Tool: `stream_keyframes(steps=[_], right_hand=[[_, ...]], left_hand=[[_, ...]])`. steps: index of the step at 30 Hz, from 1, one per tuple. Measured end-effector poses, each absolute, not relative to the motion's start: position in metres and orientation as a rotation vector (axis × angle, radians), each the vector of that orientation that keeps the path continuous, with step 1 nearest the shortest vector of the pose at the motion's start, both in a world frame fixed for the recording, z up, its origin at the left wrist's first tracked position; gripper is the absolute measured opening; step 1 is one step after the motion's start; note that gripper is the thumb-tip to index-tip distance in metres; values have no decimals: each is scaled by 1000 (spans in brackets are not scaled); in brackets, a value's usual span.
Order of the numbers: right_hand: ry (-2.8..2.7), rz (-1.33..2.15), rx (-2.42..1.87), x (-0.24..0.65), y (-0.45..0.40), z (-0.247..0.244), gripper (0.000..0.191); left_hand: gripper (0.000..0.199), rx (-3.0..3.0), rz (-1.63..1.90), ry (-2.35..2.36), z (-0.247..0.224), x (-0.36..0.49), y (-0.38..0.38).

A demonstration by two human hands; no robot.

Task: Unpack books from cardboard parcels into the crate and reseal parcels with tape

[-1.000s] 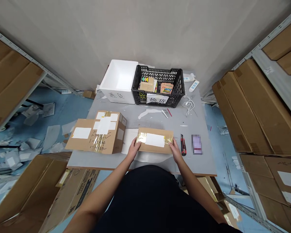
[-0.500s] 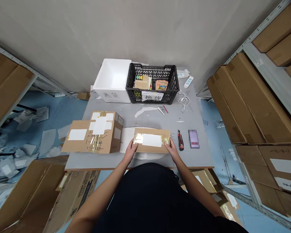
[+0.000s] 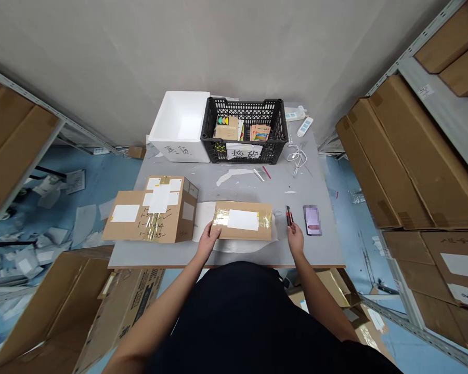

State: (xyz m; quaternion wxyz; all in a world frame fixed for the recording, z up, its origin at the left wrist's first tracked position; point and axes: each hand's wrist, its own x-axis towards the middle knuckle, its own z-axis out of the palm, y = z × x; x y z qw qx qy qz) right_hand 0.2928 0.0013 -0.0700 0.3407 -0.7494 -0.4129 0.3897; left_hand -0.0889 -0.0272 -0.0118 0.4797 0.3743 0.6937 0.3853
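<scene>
A flat cardboard box (image 3: pixel 223 234) with a white label and clear tape at both ends lies near the front of the grey table (image 3: pixel 249 189). My left hand (image 3: pixel 209 239) grips its left front corner, thumb on top. To the right of the box, my right hand (image 3: pixel 295 239) has its fingers closed round the lower end of a red and black utility knife (image 3: pixel 289 215). Just right of the knife lies a phone (image 3: pixel 312 220). White wrapping (image 3: pixel 204 215) shows beneath the flat box.
Taller taped cartons (image 3: pixel 171 208) stand on the table's left. At the back are a white foam box (image 3: pixel 179 124) and a black crate (image 3: pixel 245 150) holding small packs. A white cable (image 3: pixel 296 158) and power strips (image 3: pixel 304 127) lie behind right. Shelves with cartons flank both sides.
My right hand has left the flat box's right end, moved right and closed on the utility knife. My left hand has stayed on the box.
</scene>
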Motion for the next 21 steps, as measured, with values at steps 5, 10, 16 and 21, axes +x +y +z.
stream_keyframes(steps=[5,10,16,21], right_hand=[[-1157,894,-2224,302,14,-78,53],[-1167,825,-2396,303,27,-85,55],[-1134,914,-2432,307,43,-85,45],[-1094,1153,-2258,305,45,-71,25]], left_hand=[[66,895,955,1718,-8,-83,-32],[65,864,971,1736,-6,-78,-36],[62,837,944,1790,-1,-75,-39],[61,833,955,1788,2,-75,-41]])
